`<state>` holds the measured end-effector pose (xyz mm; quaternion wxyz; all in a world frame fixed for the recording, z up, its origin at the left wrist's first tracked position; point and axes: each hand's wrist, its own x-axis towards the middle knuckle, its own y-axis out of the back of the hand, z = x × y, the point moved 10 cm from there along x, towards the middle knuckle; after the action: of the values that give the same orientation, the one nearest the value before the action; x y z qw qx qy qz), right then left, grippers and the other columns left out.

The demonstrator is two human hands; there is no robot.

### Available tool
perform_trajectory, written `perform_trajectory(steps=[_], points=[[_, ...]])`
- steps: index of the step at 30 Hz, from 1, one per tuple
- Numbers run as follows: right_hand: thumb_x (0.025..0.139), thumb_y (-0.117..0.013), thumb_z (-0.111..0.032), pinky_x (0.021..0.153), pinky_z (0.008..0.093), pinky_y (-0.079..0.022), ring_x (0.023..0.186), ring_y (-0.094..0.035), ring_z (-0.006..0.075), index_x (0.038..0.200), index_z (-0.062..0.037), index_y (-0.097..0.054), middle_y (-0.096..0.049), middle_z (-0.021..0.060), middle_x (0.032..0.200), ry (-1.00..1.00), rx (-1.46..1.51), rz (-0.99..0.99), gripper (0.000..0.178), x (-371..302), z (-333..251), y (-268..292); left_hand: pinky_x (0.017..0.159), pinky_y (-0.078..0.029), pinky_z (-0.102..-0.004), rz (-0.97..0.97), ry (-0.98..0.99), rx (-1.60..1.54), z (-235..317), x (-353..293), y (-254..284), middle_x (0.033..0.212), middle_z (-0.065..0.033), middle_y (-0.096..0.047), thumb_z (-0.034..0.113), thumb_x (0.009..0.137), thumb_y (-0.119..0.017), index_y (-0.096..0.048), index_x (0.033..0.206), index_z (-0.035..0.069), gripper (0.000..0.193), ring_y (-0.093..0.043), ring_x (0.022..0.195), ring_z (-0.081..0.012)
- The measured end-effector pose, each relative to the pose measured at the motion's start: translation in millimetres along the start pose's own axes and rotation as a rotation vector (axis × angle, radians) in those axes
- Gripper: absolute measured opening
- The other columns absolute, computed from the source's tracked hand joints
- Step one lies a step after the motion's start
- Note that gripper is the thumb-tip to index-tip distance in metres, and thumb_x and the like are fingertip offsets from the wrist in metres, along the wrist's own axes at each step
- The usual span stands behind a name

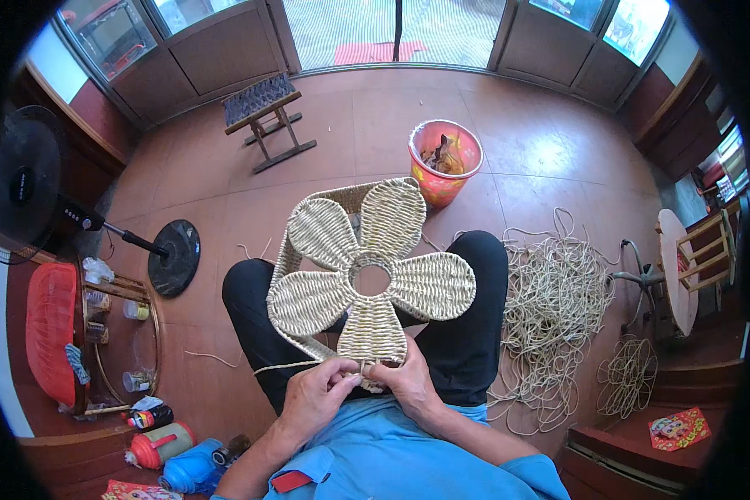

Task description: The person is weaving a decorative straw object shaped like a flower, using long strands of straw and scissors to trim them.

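Observation:
A woven straw flower piece (375, 329) with several petals around a round hole rests over my lap. A woven band (279, 267) curves along its left side and top, joined to some petal tips. At the lower petal's near edge, my left hand (318, 390) pinches a straw cord (287, 366), whose loose end runs off to the left. Pressed close beside it, my right hand (404, 382) grips the woven edge with thumb and fingers. The fingertips partly hide where cord and edge meet.
A big heap of loose straw cord (554, 312) lies right of my legs, with a smaller coil (627, 377) beyond. Ahead are a red bucket (443, 187) and a folding stool (262, 108). A standing fan (173, 258) and flasks (162, 444) are at left.

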<state>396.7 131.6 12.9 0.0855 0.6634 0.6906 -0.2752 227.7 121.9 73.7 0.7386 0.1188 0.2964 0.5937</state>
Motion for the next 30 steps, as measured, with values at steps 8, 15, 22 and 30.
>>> perform_trajectory(steps=[8, 15, 22, 30], points=[[0.083, -0.078, -0.001, 0.096, 0.0338, -0.058, 0.108, -0.068, 0.0157, 0.141, 0.0041, -0.050, -0.068, 0.0101, 0.121, 0.052, -0.022, 0.049, 0.065, -0.3, -0.6, 3.6, 0.069, -0.057, -0.0282, -0.007, -0.003, 0.024, -2.9, 1.4, -1.5, 0.083, -0.0057, -0.077, 0.016, 0.094, -0.083, -0.079, 0.116, 0.003, 0.025, -0.070, 0.072, -0.0096], [0.085, -0.075, 0.000, 0.093, 0.0328, -0.059, 0.109, -0.069, 0.0178, 0.142, 0.0041, -0.047, -0.067, 0.0124, 0.123, 0.154, -0.224, 0.091, 0.064, -0.9, -4.0, 11.2, 0.070, -0.058, -0.0281, -0.006, 0.007, -0.010, -5.6, 1.8, -1.7, 0.085, -0.0069, -0.078, 0.016, 0.094, -0.084, -0.079, 0.114, 0.003, 0.024, -0.072, 0.074, -0.0100], [0.091, -0.078, 0.001, 0.078, 0.0285, -0.061, 0.099, -0.072, 0.0138, 0.144, 0.0023, -0.044, -0.070, 0.0116, 0.122, -0.032, 0.063, 0.022, 0.063, -7.3, 4.0, 10.8, 0.069, -0.059, -0.0282, 0.002, -0.027, 0.017, 0.3, 1.2, -0.2, 0.086, -0.0091, -0.078, 0.015, 0.094, -0.084, -0.078, 0.114, 0.003, 0.024, -0.073, 0.074, -0.0113], [0.092, -0.075, 0.006, 0.081, 0.0323, -0.063, 0.099, -0.074, 0.0183, 0.140, 0.0003, -0.045, -0.071, 0.0120, 0.120, -0.141, 0.305, 0.066, 0.057, -14.0, 18.1, 14.6, 0.069, -0.060, -0.0297, 0.080, -0.240, 0.099, 20.0, -1.4, -0.2, 0.090, -0.0100, -0.079, 0.011, 0.094, -0.082, -0.078, 0.113, 0.004, 0.021, -0.075, 0.075, -0.0158]])
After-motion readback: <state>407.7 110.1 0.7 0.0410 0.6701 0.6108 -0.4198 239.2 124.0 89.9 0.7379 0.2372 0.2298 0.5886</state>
